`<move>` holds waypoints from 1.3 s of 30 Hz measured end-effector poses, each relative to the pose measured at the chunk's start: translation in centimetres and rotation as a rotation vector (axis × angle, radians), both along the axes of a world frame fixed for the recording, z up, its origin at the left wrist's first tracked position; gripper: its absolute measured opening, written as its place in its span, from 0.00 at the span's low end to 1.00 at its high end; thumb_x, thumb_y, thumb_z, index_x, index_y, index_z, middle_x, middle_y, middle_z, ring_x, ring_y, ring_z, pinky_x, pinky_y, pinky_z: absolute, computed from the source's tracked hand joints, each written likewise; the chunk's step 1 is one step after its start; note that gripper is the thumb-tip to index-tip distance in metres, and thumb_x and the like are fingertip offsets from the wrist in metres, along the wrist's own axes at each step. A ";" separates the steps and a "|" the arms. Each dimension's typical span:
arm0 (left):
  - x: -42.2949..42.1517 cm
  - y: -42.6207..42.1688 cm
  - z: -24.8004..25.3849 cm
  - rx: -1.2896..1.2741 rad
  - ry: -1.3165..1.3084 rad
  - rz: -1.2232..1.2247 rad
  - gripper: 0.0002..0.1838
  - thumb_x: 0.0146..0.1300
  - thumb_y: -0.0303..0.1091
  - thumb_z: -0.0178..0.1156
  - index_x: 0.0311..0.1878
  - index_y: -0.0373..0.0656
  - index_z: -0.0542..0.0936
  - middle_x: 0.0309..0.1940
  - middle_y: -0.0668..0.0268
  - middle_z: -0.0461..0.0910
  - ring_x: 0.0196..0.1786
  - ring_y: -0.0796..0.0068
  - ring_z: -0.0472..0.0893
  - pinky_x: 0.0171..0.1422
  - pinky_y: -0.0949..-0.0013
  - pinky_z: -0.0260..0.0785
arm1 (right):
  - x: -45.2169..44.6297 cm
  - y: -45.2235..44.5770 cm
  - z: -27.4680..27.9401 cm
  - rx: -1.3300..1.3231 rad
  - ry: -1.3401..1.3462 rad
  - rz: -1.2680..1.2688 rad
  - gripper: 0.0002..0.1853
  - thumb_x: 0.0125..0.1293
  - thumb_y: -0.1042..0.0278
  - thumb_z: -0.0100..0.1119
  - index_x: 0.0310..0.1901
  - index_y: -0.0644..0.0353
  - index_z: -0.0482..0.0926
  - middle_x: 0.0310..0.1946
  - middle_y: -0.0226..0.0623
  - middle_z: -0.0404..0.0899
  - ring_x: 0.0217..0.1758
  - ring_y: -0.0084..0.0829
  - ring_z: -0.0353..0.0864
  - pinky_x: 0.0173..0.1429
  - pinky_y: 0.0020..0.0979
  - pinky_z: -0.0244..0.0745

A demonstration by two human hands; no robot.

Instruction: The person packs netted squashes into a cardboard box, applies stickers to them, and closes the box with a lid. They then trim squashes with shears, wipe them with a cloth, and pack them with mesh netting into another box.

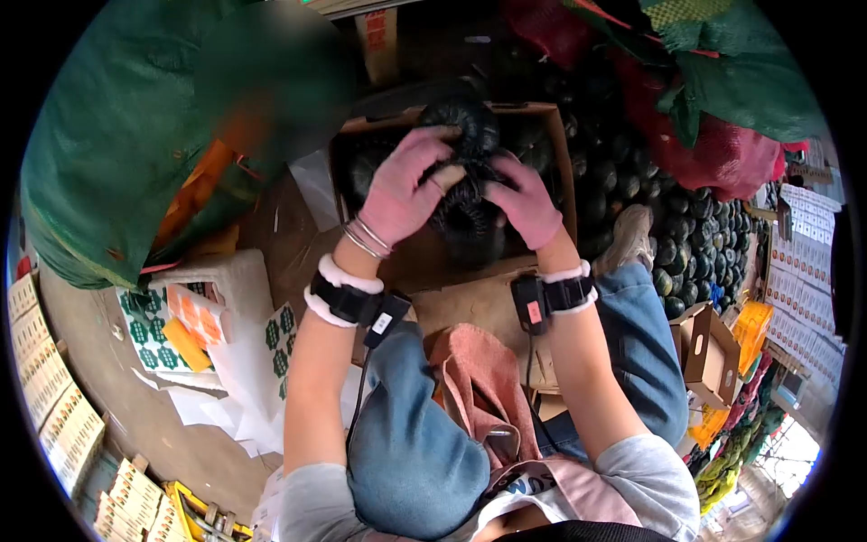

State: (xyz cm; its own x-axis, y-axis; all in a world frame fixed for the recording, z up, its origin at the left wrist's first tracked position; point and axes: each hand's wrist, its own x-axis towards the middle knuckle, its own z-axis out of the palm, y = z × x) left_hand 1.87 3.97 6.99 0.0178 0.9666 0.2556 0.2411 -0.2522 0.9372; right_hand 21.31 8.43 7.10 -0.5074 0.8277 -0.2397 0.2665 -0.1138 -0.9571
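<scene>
My left hand (404,185), in a pink glove, has its fingers curled round a black mesh foam sleeve (462,213). Gripping the sleeve's other side is my right hand (526,200), also gloved in pink. The sleeve looks ribbed, with a round opening facing me; whether a squash is inside it I cannot tell. Just beyond my fingers sits a dark green squash (459,116). Under both hands stands an open cardboard box (562,163) holding more dark squashes, partly hidden by my hands and in shadow.
Many dark squashes (673,244) lie heaped on the floor at the right. Green woven sacks (99,144) bulge at the left, and a red mesh sack (713,158) hangs at upper right. Sticker sheets (144,330) rest on a white block at left. A small open carton (709,357) sits at right.
</scene>
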 end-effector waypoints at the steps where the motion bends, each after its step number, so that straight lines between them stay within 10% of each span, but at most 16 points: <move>1: 0.7 0.0 -0.4 0.058 -0.029 0.017 0.10 0.56 0.27 0.62 0.39 0.36 0.75 0.47 0.56 0.77 0.50 0.59 0.76 0.58 0.67 0.66 | 0.7 -0.2 0.5 -0.044 -0.028 -0.070 0.19 0.57 0.65 0.61 0.48 0.65 0.75 0.48 0.33 0.72 0.39 0.23 0.77 0.22 0.20 0.71; 8: 2.0 0.9 -3.2 -0.082 -0.081 0.606 0.10 0.60 0.30 0.62 0.43 0.37 0.76 0.38 0.62 0.76 0.43 0.69 0.74 0.50 0.70 0.67 | -0.4 3.7 2.5 -0.015 -0.110 -0.081 0.17 0.61 0.66 0.60 0.50 0.63 0.74 0.49 0.34 0.73 0.41 0.26 0.77 0.31 0.22 0.73; 12: 1.4 1.0 -4.7 -0.143 -0.565 0.370 0.11 0.66 0.31 0.57 0.49 0.38 0.74 0.41 0.69 0.75 0.44 0.82 0.70 0.51 0.76 0.65 | -1.6 6.1 -1.4 0.551 -0.029 0.023 0.15 0.64 0.67 0.56 0.51 0.62 0.72 0.45 0.46 0.76 0.46 0.43 0.78 0.55 0.32 0.70; 15: 1.6 0.8 -4.7 -0.187 -0.699 0.350 0.12 0.68 0.33 0.55 0.50 0.38 0.73 0.39 0.72 0.74 0.44 0.83 0.69 0.52 0.77 0.64 | -1.7 5.5 -1.2 0.624 -0.025 -0.031 0.13 0.65 0.69 0.54 0.50 0.62 0.72 0.43 0.47 0.76 0.47 0.45 0.77 0.53 0.32 0.71; 26: 1.9 1.7 -4.8 0.002 -0.091 0.511 0.08 0.65 0.29 0.58 0.45 0.37 0.75 0.36 0.66 0.76 0.39 0.80 0.71 0.48 0.75 0.66 | -0.9 4.6 -1.0 0.796 -0.143 -0.274 0.09 0.61 0.73 0.59 0.43 0.63 0.76 0.33 0.47 0.78 0.37 0.43 0.79 0.44 0.31 0.74; 30: 2.2 3.1 -4.6 -0.159 -0.229 0.521 0.04 0.64 0.25 0.56 0.40 0.36 0.76 0.30 0.69 0.76 0.36 0.83 0.69 0.44 0.78 0.65 | -0.2 6.0 -3.1 0.016 0.160 -0.469 0.07 0.64 0.69 0.58 0.39 0.63 0.78 0.32 0.47 0.78 0.33 0.31 0.78 0.42 0.29 0.73; 35: -0.2 4.4 -7.2 -0.223 0.221 0.430 0.11 0.57 0.30 0.62 0.41 0.38 0.76 0.34 0.50 0.79 0.42 0.47 0.78 0.45 0.57 0.70 | 0.5 6.6 -5.2 0.254 -0.283 -0.402 0.09 0.67 0.67 0.52 0.46 0.59 0.72 0.37 0.53 0.78 0.41 0.46 0.79 0.46 0.34 0.72; 39: 1.0 3.5 -3.4 -0.135 0.370 0.575 0.15 0.59 0.31 0.59 0.48 0.42 0.70 0.37 0.50 0.78 0.42 0.50 0.78 0.44 0.57 0.71 | -0.9 5.6 -1.9 0.320 -0.492 -0.535 0.12 0.69 0.63 0.48 0.50 0.59 0.68 0.41 0.52 0.78 0.47 0.51 0.76 0.52 0.37 0.70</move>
